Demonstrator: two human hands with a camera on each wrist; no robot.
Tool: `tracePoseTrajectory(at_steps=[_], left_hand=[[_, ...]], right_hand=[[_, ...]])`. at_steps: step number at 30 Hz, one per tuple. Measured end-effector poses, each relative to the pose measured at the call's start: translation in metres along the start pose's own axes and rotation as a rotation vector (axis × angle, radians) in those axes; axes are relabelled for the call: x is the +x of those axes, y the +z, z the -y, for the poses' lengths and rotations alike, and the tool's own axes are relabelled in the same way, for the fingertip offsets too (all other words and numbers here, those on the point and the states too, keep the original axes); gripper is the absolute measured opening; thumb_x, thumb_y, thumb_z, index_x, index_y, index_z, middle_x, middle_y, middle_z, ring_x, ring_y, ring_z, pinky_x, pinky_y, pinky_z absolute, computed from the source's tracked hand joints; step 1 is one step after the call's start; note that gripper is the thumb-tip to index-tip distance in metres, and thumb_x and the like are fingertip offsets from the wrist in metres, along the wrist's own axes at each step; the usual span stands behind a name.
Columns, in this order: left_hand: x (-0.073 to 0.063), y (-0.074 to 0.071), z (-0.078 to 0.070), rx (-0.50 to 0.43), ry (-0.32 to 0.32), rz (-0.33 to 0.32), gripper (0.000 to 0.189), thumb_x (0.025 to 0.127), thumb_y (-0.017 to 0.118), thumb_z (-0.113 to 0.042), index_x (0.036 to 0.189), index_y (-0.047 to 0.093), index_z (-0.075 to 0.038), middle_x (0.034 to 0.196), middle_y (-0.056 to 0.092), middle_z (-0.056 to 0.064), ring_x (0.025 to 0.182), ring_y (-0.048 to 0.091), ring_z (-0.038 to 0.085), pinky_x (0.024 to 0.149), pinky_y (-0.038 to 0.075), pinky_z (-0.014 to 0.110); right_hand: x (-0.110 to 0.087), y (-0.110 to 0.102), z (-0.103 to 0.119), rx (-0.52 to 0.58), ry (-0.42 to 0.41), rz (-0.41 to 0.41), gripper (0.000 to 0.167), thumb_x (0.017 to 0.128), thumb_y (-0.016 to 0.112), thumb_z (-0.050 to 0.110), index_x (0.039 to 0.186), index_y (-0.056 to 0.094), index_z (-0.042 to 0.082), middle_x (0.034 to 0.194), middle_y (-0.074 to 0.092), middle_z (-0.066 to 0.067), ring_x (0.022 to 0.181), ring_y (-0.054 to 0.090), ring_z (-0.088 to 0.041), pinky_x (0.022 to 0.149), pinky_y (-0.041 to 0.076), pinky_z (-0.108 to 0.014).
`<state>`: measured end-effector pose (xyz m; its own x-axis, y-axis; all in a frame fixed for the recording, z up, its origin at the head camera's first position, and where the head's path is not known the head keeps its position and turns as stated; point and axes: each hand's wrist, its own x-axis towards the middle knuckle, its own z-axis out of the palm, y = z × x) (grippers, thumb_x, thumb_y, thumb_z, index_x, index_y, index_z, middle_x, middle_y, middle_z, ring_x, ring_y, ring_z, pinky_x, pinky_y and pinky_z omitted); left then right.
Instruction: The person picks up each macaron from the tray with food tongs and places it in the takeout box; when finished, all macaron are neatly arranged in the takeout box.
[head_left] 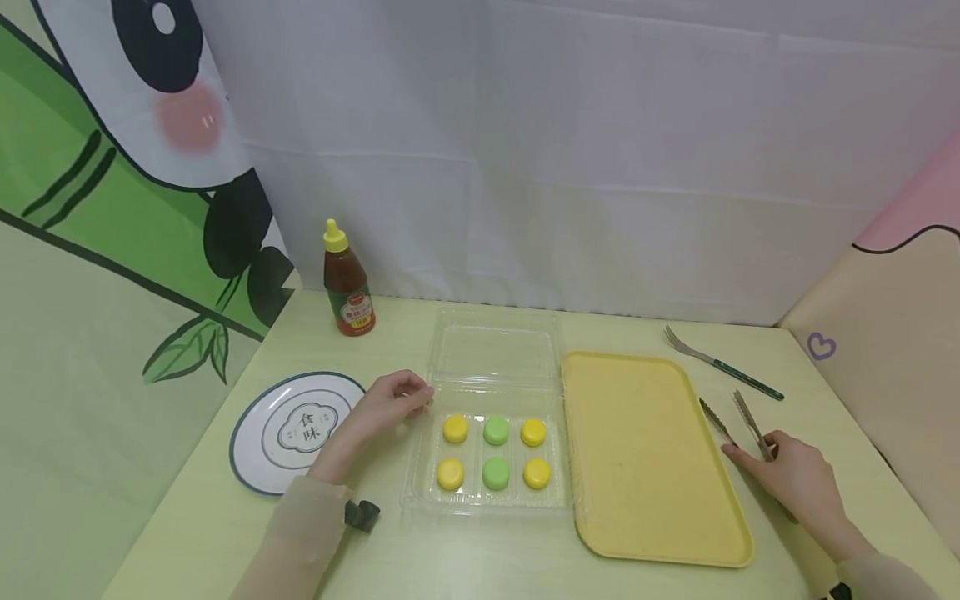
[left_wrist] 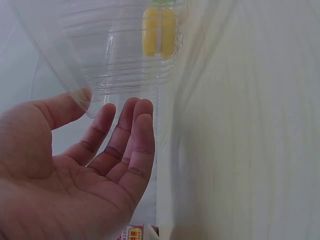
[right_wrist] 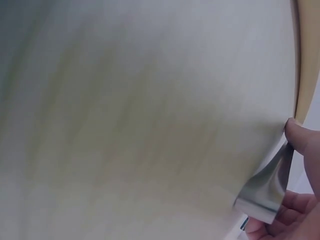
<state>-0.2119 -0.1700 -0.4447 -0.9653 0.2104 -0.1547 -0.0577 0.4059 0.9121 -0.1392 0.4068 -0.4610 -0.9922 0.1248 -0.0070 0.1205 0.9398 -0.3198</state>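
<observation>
A clear plastic clamshell box point(head_left: 498, 402) lies with its lid point(head_left: 495, 350) folded back. Inside sit yellow macarons point(head_left: 455, 428) and green macarons point(head_left: 496, 430) in two rows. My left hand point(head_left: 390, 402) is at the box's left side; in the left wrist view its thumb and index finger pinch the rim of the box point(left_wrist: 92, 65), while the other fingers stay loosely bent. On the right, my right hand point(head_left: 802, 479) holds metal tongs point(head_left: 752, 427) between thumb and fingers, the two tips spread apart. The right wrist view shows the bent end of the tongs point(right_wrist: 265, 192).
A yellow tray point(head_left: 645, 458) lies against the box's right side. Behind the tongs is a fork point(head_left: 723, 364) with a green handle. A white plate point(head_left: 258, 442) with a blue rim lies under the left forearm. A sauce bottle point(head_left: 348, 292) stands at the back left.
</observation>
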Motion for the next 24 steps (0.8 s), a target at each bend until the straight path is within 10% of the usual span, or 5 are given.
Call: tracePoseTrajectory(at_steps=[24], left_hand=[[0.002,0.0012,0.004,0.012,-0.005,-0.011,0.02,0.1,0.062,-0.02,0.105,0.064,-0.001,0.099,0.068,0.009,0.085,0.063,0.019,0.08,0.054,0.034]], right_hand=[[-0.0004,0.0006,0.0002,-0.033,-0.012,-0.027,0.077,0.085,0.067,0.064,0.105,0.062,-0.011,0.075,0.064,-0.01,0.065,0.059,-0.026,0.053,0.042,-0.038]])
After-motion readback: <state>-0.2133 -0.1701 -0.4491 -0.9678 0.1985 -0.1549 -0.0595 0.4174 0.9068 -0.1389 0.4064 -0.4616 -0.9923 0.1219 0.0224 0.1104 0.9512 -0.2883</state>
